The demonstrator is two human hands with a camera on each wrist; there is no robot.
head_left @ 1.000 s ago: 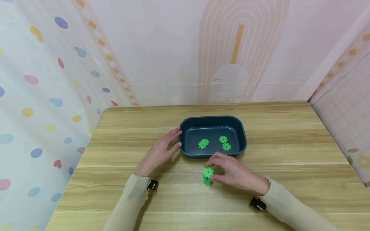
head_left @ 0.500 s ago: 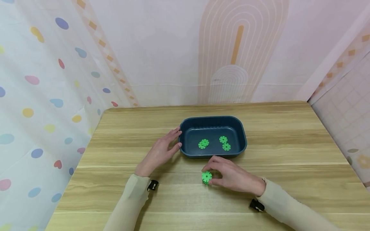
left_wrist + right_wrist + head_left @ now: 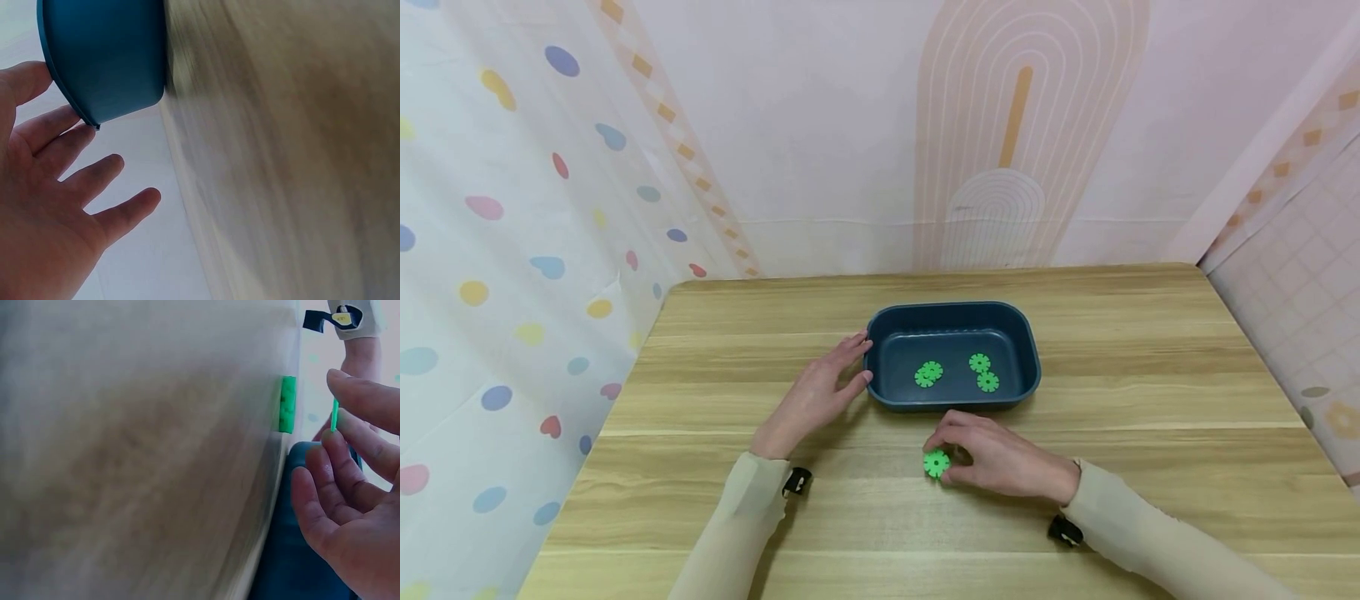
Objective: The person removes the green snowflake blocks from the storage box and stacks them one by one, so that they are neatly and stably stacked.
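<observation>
My right hand (image 3: 996, 457) pinches a green notched plastic disc (image 3: 936, 471) between thumb and fingers, in front of the dark blue tray (image 3: 955, 406). In the right wrist view the disc appears edge-on as a thin strip, apart from a short stack of green discs (image 3: 287, 404) on the table. From the head, the held disc covers that stack. My left hand (image 3: 811, 396) rests its fingertips on the tray's left rim, fingers spread and fairly straight. Inside the tray lie two overlapping green discs (image 3: 924, 378) and, further right, two more green discs (image 3: 988, 383) that touch.
The wooden table (image 3: 737, 333) extends to both sides of the tray. Behind it hangs a pale patterned curtain (image 3: 835, 125), with a dotted curtain (image 3: 512, 283) on the left. Each wrist wears a black strap (image 3: 796, 481).
My right hand has moved down and slightly left with its disc, until the disc hides the one below it in the head view. My left hand and the tray have stayed put.
</observation>
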